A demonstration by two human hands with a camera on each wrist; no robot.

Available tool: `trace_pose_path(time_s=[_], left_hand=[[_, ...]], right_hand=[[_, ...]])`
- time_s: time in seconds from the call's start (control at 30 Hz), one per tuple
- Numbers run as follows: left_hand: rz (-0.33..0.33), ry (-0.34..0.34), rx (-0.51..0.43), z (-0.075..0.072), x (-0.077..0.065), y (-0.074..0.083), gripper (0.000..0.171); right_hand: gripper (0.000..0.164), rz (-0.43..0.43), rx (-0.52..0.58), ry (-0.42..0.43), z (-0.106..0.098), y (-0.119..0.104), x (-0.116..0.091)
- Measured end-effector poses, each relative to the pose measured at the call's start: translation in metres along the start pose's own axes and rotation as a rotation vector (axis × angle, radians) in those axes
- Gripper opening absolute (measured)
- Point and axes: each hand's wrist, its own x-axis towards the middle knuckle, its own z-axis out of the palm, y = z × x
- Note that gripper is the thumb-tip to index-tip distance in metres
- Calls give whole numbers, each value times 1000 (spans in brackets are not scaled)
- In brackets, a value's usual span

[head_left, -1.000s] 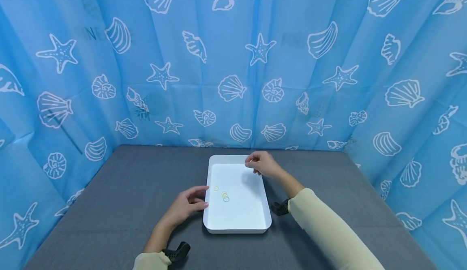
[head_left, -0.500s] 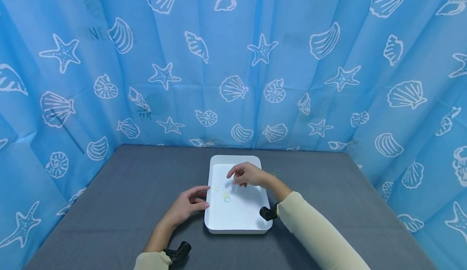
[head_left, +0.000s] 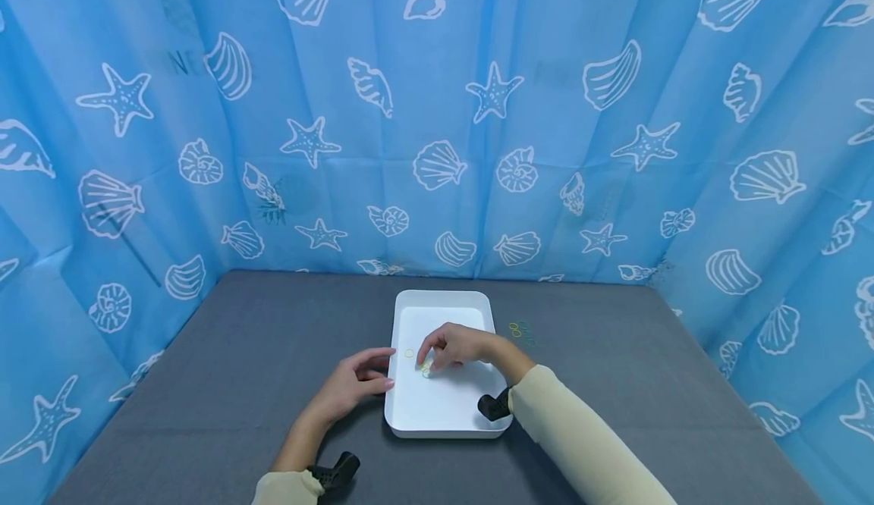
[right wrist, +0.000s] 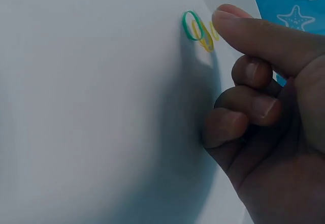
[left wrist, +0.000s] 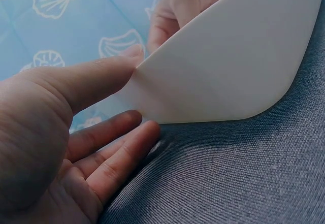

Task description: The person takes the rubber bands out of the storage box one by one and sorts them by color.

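My left hand (head_left: pixel 351 380) touches the left wall of a white tray (head_left: pixel 447 414). In the left wrist view its thumb lies at the rim and the lower fingers meet the outer wall near the base. Inside the tray, my right hand (head_left: pixel 456 346) is lowered over a small cluster of rubber bands, index finger and thumb apart. A green rubber band (right wrist: pixel 184 27) overlaps a yellow rubber band (right wrist: pixel 209 46) in the right wrist view, just beside the thumb. Another yellow rubber band (head_left: pixel 409 353) lies alone near the tray's left wall. No band shows between the right fingers.
Several yellow and green rubber bands (head_left: pixel 515 330) lie on the grey cloth (head_left: pixel 580 323) to the right of the tray. Behind the table hangs a blue curtain (head_left: pixel 437 209) with white seashell prints.
My right hand has moved from the tray's far right rim leftward and down to the clustered bands. Bands on the cloth beyond that arm have come into sight. The left hand stays put.
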Motion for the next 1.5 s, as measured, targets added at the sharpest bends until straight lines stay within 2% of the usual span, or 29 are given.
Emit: trace_pose_path(time_s=[0.27,0.73,1.17,1.5], left_hand=[[0,-6,-4,1,1,1,53],[7,4,3,0,1,0,52],[-8,8,4,0,1,1,52],[-6,-9,-9,-1,1,-1,53]], right_hand=[[20,-8,-28,0,2,2,1],[8,-21,-111,70,10,5,7],[12,-6,-135,108,13,4,7],[12,-7,-147,96,13,8,9]])
